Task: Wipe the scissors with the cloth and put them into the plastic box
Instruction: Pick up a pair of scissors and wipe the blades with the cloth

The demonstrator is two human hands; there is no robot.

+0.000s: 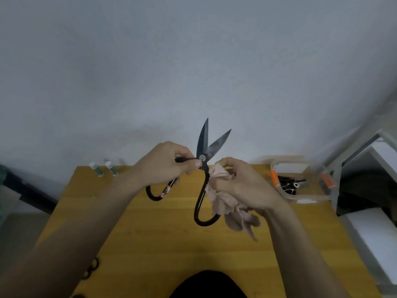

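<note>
On the far right of our yellow table point(150, 244) sits the plastic box point(300, 196), two small bottles point(103, 168) far left. Above the table, our left hand point(159, 166) pinches the open scissors point(204, 160) near the pivot, while our right hand point(242, 186) grips the cloth point(225, 203) against one handle.

Dull dark metal scissors point(204, 160) (glossy black handles), soft crumpled cloth point(225, 203), clear plastic box point(300, 198) — smooth wooden table point(161, 244).

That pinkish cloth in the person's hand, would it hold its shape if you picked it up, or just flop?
Probably floppy: the cloth is bunched in the right hand and its loose end hangs down in soft folds. It looks thin and crumpled, so likely light. It drapes against the scissors, so it should mould round them rather than slide off.
</note>
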